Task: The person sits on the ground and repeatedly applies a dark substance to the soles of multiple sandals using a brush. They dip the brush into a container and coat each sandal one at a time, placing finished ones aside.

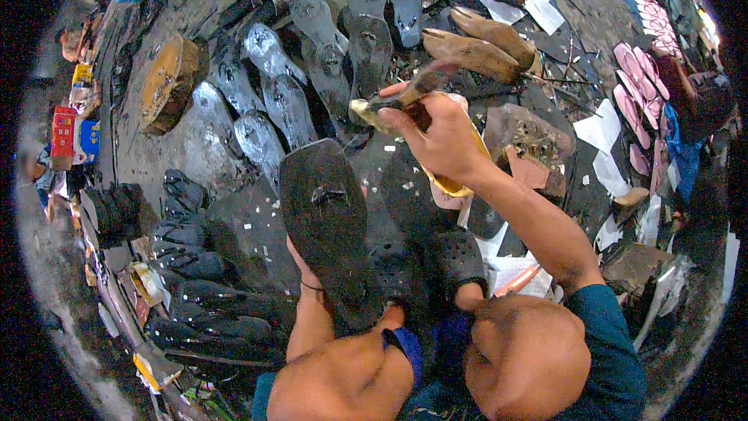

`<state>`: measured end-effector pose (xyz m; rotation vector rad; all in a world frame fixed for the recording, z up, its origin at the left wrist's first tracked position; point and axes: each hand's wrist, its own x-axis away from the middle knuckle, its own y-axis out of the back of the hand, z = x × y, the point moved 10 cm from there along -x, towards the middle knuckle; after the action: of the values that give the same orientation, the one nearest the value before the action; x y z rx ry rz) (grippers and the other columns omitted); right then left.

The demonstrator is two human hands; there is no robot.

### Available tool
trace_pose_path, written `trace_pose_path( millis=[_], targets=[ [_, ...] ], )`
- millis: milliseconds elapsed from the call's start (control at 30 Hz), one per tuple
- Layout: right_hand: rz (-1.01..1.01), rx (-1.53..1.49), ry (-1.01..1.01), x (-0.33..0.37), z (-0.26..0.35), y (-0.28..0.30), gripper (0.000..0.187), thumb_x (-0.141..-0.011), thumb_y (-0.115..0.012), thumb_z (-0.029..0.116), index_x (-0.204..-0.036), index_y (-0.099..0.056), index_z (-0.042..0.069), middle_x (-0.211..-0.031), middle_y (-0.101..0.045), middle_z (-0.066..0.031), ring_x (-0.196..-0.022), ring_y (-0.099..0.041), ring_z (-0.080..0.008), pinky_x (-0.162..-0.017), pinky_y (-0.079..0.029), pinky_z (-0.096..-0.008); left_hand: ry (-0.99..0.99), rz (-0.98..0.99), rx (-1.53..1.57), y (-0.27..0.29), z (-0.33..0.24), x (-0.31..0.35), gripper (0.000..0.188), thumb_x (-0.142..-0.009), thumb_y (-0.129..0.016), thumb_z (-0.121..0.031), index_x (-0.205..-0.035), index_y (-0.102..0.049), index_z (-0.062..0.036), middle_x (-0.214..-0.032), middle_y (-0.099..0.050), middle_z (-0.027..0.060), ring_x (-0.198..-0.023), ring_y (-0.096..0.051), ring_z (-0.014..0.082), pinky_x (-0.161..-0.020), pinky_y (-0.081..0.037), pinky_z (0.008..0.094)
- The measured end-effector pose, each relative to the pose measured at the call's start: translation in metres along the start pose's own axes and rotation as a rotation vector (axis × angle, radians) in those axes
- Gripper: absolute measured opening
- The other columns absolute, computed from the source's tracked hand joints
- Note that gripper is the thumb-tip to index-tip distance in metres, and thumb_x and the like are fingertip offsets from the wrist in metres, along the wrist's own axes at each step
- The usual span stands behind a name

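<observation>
The right hand (440, 132) pinches a pale-tipped brush (371, 111). The left hand (301, 262), mostly hidden, supports a black sole (323, 222) from behind; its grip cannot be told.

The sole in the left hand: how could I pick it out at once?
Find the bare left knee at the bottom edge and look just above it. There the left hand, mostly hidden, holds up a broad, dark sole. Unlike the shiny, silvery soles lying beyond it, this one is dull, looks biggest, and is in a hand.
</observation>
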<state>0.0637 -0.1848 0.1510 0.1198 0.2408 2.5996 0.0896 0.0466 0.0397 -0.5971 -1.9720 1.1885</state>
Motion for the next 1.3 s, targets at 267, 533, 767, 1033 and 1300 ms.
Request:
trace_pose_path(
  millis=[267,533,767,1033,1300],
  targets=[
    [0.626,-0.134,0.128,0.134,-0.017,-0.088,0.020,-0.087,-0.073,0.022,-0.101,-0.069,0.008,-0.101,-0.070,-0.0113,-0.098,-0.068,-0.0261,-0.087,-0.052,-0.0394,-0.135,-0.087,-0.044,0.009,-0.048,0.000,0.056,-0.098,-0.048,-0.041,-0.140,-0.049,-0.0038,-0.136,-0.057,0.0170,-0.123,-0.055,0.0318,-0.103,-0.047,0.0438],
    [-0.179,0.891,0.140,0.030,-0.110,0.066,0.029,-0.086,-0.074,0.024,-0.108,-0.070,0.005,-0.087,-0.072,-0.0152,-0.076,-0.071,-0.0291,-0.067,-0.055,-0.0368,0.001,-0.405,-0.201,0.096,-0.020,0.075,0.056,-0.099,-0.043,-0.042,-0.138,-0.050,-0.0020,-0.132,-0.060,0.0169,-0.119,-0.058,0.0321,-0.101,-0.049,0.0444],
    [0.436,1.146,-0.199,0.122,-0.081,0.082,0.033,-0.086,-0.071,0.031,-0.108,-0.070,0.006,-0.089,-0.070,-0.0190,-0.083,-0.069,-0.0356,-0.076,-0.053,-0.0457,0.180,-0.451,-0.104,0.101,0.005,0.113,0.057,-0.100,-0.038,-0.042,-0.137,-0.051,-0.0003,-0.128,-0.062,0.0169,-0.115,-0.061,0.0323,-0.100,-0.050,0.0449],
    [0.356,-0.122,-0.020,0.069,0.029,-0.031,0.026,-0.088,-0.074,0.012,-0.110,-0.066,0.002,-0.102,-0.071,-0.0066,-0.092,-0.066,-0.0174,-0.082,-0.052,-0.0319,0.048,-0.319,-0.233,0.060,-0.011,0.009,0.053,-0.101,-0.034,-0.042,-0.125,-0.059,-0.0024,-0.108,-0.069,0.0120,-0.096,-0.067,0.0275,-0.089,-0.055,0.0435],
    [0.310,0.023,0.540,0.062,0.029,-0.072,0.030,-0.083,-0.071,0.012,-0.113,-0.068,0.010,-0.102,-0.069,-0.0101,-0.097,-0.066,-0.0307,-0.087,-0.052,-0.0407,0.016,0.134,-0.024,-0.007,-0.018,0.000,0.064,-0.098,-0.034,-0.052,-0.137,-0.051,-0.0046,-0.130,-0.060,0.0170,-0.115,-0.060,0.0313,-0.098,-0.050,0.0441]
  ],
)
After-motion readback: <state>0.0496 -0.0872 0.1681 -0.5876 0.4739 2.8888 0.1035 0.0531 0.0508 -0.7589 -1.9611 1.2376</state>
